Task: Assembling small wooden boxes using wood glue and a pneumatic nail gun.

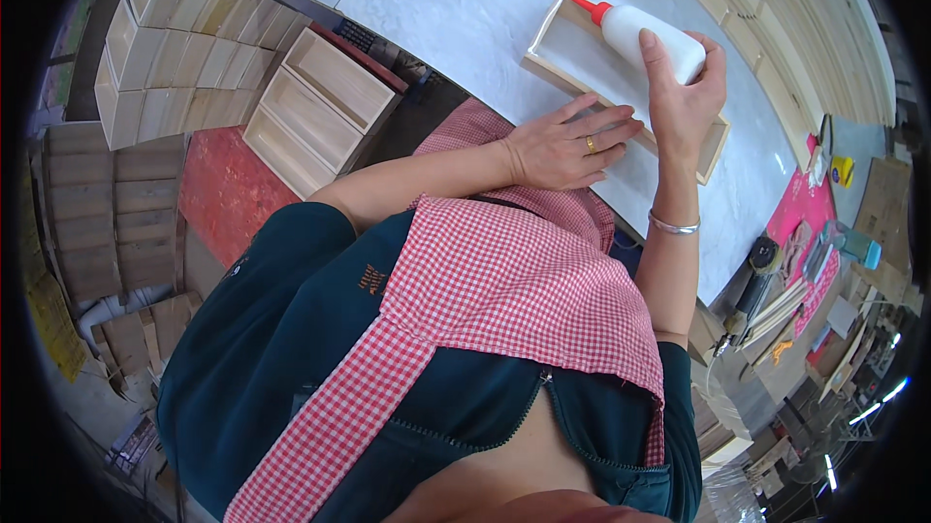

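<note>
A rectangular wooden frame point(553, 74) lies on the pale marbled tabletop point(436, 9), the tabletop showing through it. My right hand point(690, 87) grips a white squeeze bottle point(648, 38) with a red pointed nozzle. The bottle is tilted, and its tip is at the frame's far left corner. Flat on the frame's near side rests my left hand point(574, 143), fingers stretched out and a ring on one of them. Part of the near side is hidden under that hand and my right wrist.
Stacked wooden boxes point(170, 58) stand at the left, beside open wooden trays point(310, 121) on a red surface point(233, 184). Many thin wooden strips point(824, 29) line the far right of the table. A dark hand tool point(761, 271) and a blue-capped container point(858, 247) lie at the right.
</note>
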Motion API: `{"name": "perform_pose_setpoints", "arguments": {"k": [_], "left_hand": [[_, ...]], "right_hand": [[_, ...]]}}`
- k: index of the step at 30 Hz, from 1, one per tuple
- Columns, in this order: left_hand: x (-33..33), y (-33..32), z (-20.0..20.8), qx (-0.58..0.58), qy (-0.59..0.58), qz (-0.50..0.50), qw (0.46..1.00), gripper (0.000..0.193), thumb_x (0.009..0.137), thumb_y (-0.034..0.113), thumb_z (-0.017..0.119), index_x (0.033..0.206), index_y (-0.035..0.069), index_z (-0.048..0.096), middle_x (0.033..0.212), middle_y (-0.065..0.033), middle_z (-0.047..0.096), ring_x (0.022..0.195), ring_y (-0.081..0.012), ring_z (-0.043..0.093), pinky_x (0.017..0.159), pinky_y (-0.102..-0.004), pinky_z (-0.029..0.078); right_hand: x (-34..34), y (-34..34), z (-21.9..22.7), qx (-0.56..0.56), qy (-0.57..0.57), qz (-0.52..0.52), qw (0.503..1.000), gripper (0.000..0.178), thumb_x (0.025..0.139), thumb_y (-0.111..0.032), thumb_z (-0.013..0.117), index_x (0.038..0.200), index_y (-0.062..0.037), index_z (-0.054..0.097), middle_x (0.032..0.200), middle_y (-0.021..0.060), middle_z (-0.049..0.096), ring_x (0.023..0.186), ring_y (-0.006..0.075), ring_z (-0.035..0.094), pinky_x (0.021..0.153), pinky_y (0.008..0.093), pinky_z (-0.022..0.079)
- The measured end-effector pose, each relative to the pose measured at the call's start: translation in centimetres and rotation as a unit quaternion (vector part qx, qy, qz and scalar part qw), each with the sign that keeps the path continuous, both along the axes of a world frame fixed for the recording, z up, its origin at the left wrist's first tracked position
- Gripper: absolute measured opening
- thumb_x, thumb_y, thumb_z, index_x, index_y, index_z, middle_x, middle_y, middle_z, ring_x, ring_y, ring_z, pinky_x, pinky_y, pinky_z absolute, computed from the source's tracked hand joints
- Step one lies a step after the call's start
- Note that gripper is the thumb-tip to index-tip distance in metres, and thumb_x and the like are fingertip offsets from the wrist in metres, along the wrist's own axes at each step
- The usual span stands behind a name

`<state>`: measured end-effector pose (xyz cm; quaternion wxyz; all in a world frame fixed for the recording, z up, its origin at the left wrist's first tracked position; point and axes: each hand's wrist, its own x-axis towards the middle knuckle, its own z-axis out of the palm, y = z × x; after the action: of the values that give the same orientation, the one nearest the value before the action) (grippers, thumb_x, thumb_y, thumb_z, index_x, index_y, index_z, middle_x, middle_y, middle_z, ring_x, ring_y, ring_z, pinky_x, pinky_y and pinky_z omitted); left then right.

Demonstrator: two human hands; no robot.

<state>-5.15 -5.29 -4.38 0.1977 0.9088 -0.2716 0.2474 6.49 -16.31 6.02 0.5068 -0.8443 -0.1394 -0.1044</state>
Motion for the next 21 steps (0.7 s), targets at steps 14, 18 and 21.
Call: {"name": "perform_pose_setpoints", "arguments": {"k": [14, 18, 21], "left_hand": [[-0.1, 0.2, 0.1, 0.006, 0.011, -0.006, 1.0, 0.038, 0.091, 0.034, 0.066, 0.122, 0.012, 0.065, 0.16, -0.0064, 0.039, 0.15, -0.0252, 0.032, 0.124, -0.0501, 0.021], [-0.1, 0.2, 0.1, 0.004, 0.007, -0.009, 1.0, 0.038, 0.09, 0.034, 0.066, 0.12, 0.01, 0.064, 0.161, -0.0072, 0.038, 0.151, -0.0255, 0.031, 0.124, -0.0501, 0.02], [-0.1, 0.1, 0.1, 0.0, 0.003, -0.015, 1.0, 0.039, 0.089, 0.033, 0.065, 0.119, 0.008, 0.064, 0.161, -0.0079, 0.037, 0.151, -0.026, 0.03, 0.124, -0.0502, 0.019]], "right_hand": [[-0.4, -6.4, 1.4, -0.043, 0.007, -0.071, 0.997, 0.051, 0.081, -0.034, 0.086, 0.111, -0.0003, 0.061, 0.096, 0.0152, 0.067, 0.083, 0.0246, 0.065, 0.073, 0.0333, 0.055], [-0.6, -8.6, 1.7, -0.047, 0.006, -0.099, 0.994, 0.051, 0.081, -0.033, 0.086, 0.111, -0.0002, 0.061, 0.096, 0.0153, 0.067, 0.083, 0.0246, 0.065, 0.073, 0.0335, 0.055], [-0.8, -10.3, 1.8, -0.05, 0.004, -0.119, 0.992, 0.051, 0.081, -0.033, 0.086, 0.111, -0.0002, 0.061, 0.096, 0.0154, 0.067, 0.084, 0.0246, 0.065, 0.073, 0.0337, 0.055]]}}
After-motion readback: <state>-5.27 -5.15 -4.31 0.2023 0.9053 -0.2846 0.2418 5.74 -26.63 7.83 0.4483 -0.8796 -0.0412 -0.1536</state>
